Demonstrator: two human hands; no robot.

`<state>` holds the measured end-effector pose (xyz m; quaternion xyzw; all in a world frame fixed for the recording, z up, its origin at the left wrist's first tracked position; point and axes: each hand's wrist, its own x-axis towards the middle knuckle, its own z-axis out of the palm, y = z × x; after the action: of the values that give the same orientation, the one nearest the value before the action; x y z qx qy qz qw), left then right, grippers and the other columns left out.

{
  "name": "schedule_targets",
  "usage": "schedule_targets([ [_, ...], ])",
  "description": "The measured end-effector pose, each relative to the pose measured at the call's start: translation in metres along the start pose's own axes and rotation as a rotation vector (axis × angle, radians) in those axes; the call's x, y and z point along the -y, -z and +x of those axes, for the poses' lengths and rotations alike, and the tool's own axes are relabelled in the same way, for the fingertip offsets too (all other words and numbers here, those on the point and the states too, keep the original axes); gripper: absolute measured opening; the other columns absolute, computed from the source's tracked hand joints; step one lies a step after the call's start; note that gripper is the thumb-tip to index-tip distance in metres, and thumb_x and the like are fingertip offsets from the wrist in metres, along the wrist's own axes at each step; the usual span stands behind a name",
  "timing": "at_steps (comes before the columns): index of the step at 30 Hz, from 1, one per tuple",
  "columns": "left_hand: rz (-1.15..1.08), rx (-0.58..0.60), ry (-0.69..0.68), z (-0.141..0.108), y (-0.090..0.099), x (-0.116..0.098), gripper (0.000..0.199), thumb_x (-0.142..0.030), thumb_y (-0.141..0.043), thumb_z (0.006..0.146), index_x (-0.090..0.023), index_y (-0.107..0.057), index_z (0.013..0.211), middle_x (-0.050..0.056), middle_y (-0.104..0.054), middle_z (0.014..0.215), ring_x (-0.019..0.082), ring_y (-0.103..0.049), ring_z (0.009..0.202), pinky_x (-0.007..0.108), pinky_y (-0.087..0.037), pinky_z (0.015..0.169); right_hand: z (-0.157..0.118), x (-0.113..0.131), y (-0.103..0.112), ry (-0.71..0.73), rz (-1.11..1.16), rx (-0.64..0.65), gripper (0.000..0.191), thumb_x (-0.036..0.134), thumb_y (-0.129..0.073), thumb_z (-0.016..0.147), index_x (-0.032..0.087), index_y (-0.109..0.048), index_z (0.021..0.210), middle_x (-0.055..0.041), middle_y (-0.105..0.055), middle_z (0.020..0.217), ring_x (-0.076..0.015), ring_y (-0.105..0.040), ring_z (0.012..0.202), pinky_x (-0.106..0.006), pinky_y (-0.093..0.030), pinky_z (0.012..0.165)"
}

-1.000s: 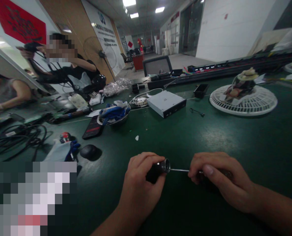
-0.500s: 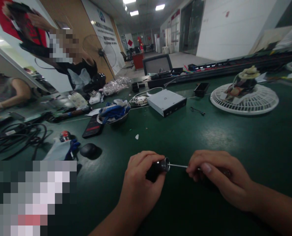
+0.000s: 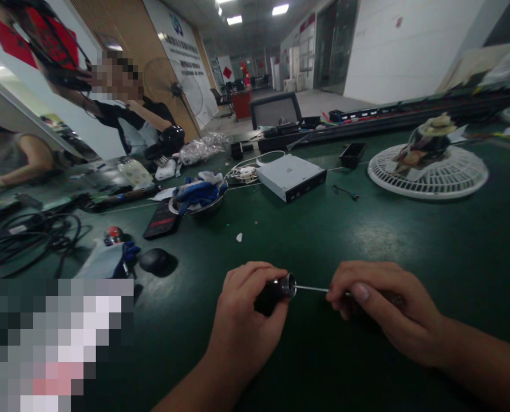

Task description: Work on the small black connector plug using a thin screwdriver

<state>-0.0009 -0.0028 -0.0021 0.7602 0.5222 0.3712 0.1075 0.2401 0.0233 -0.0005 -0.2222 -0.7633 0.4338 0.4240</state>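
Note:
My left hand (image 3: 250, 315) is wrapped round a black cylinder (image 3: 276, 289) with a shiny metal rim, its round open end facing right. My right hand (image 3: 383, 309) is closed on a screwdriver (image 3: 312, 288). Only its thin metal shaft shows clearly; the handle is mostly hidden under my fingers. The shaft runs level to the left, and its tip reaches into the mouth of the cylinder. Both hands are low over the green table (image 3: 315, 240). What the tip touches inside cannot be seen.
A black mouse (image 3: 155, 261), a phone (image 3: 162, 218) and a bowl (image 3: 203, 208) with blue-white gloves lie to the left. Farther back are a disc drive (image 3: 291, 174), a small wrench (image 3: 346, 193) and a white fan grille (image 3: 430, 186). Two people are across the table.
My hands, the cylinder and the screwdriver look almost unmoved. Across the table, the standing person's raised arms have shifted, one now lower near the head.

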Motion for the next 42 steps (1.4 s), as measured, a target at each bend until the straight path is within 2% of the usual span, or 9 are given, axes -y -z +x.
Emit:
schedule_targets([
  [7, 0.004, 0.016, -0.011, -0.0005, -0.0002, 0.0007, 0.035, -0.005, -0.073, 0.076, -0.026, -0.069, 0.104, 0.002, -0.07, 0.102, 0.024, -0.066, 0.095, 0.046, -0.053, 0.083, -0.0019, 0.0017, 0.0012, 0.039, 0.003, 0.04, 0.029, 0.023, -0.042, 0.105, 0.016, -0.069, 0.099, -0.0029, -0.064, 0.074, -0.0117, -0.062, 0.064, -0.026, -0.046, 0.058],
  [12, 0.0, 0.018, -0.013, -0.0013, 0.0003, 0.0008, 0.033, -0.006, -0.073, 0.077, -0.026, -0.069, 0.103, 0.001, -0.07, 0.101, 0.023, -0.066, 0.094, 0.046, -0.053, 0.083, -0.0013, 0.0006, 0.0001, 0.011, -0.038, -0.022, 0.026, 0.021, -0.044, 0.105, 0.017, -0.069, 0.1, -0.0033, -0.066, 0.078, -0.0121, -0.062, 0.067, -0.026, -0.046, 0.059],
  [16, 0.006, 0.014, -0.014, -0.0012, 0.0009, 0.0007, 0.034, -0.006, -0.073, 0.076, -0.026, -0.069, 0.103, 0.001, -0.07, 0.101, 0.023, -0.066, 0.094, 0.046, -0.053, 0.084, -0.0005, 0.0008, 0.0003, 0.025, 0.002, 0.031, 0.03, 0.025, -0.041, 0.106, 0.017, -0.069, 0.098, -0.0021, -0.064, 0.072, -0.0116, -0.061, 0.063, -0.026, -0.044, 0.057],
  [22, -0.004, -0.002, -0.013, -0.0011, 0.0002, 0.001, 0.034, -0.005, -0.074, 0.076, -0.025, -0.069, 0.102, 0.001, -0.07, 0.1, 0.023, -0.066, 0.093, 0.047, -0.054, 0.083, 0.0004, 0.0013, -0.0006, 0.005, -0.024, -0.02, 0.026, 0.021, -0.043, 0.105, 0.018, -0.069, 0.101, -0.0034, -0.066, 0.08, -0.0122, -0.063, 0.069, -0.026, -0.047, 0.061],
  [25, -0.002, 0.006, -0.016, -0.0008, -0.0002, 0.0014, 0.035, -0.005, -0.073, 0.076, -0.026, -0.069, 0.104, 0.001, -0.07, 0.101, 0.023, -0.066, 0.093, 0.047, -0.054, 0.083, 0.0009, 0.0018, -0.0002, 0.019, -0.013, 0.012, 0.028, 0.023, -0.042, 0.105, 0.017, -0.069, 0.097, -0.0019, -0.064, 0.073, -0.0115, -0.061, 0.064, -0.026, -0.044, 0.057],
  [28, -0.002, 0.0, -0.018, -0.0008, -0.0003, 0.0016, 0.034, -0.005, -0.073, 0.077, -0.026, -0.069, 0.104, 0.002, -0.07, 0.101, 0.023, -0.066, 0.094, 0.046, -0.053, 0.083, 0.0009, 0.0015, -0.0002, 0.031, 0.02, 0.045, 0.029, 0.025, -0.042, 0.105, 0.017, -0.069, 0.101, -0.0029, -0.064, 0.076, -0.0124, -0.062, 0.065, -0.027, -0.045, 0.058],
  [33, -0.001, 0.004, -0.015, -0.0008, 0.0002, 0.0009, 0.033, -0.006, -0.073, 0.077, -0.026, -0.069, 0.103, 0.001, -0.07, 0.101, 0.023, -0.066, 0.094, 0.046, -0.053, 0.083, 0.0004, -0.0002, -0.001, 0.017, -0.027, -0.022, 0.026, 0.022, -0.043, 0.105, 0.017, -0.068, 0.102, -0.0034, -0.066, 0.079, -0.0125, -0.063, 0.07, -0.027, -0.046, 0.061],
  [38, -0.008, 0.007, -0.022, -0.0006, 0.0008, 0.0, 0.033, -0.005, -0.072, 0.076, -0.026, -0.069, 0.102, 0.002, -0.07, 0.099, 0.023, -0.066, 0.093, 0.046, -0.053, 0.083, -0.0002, 0.0008, -0.0001, 0.041, -0.012, 0.039, 0.029, 0.024, -0.042, 0.105, 0.016, -0.069, 0.098, -0.0018, -0.063, 0.072, -0.011, -0.06, 0.063, -0.026, -0.043, 0.057],
  [42, -0.006, 0.005, -0.02, -0.001, 0.0011, -0.0004, 0.031, -0.006, -0.072, 0.077, -0.025, -0.069, 0.102, 0.003, -0.071, 0.101, 0.024, -0.066, 0.094, 0.046, -0.053, 0.083, 0.0002, 0.0006, -0.0005, 0.026, -0.044, -0.025, 0.025, 0.021, -0.044, 0.104, 0.018, -0.068, 0.102, -0.0036, -0.066, 0.081, -0.013, -0.063, 0.071, -0.027, -0.046, 0.061],
])
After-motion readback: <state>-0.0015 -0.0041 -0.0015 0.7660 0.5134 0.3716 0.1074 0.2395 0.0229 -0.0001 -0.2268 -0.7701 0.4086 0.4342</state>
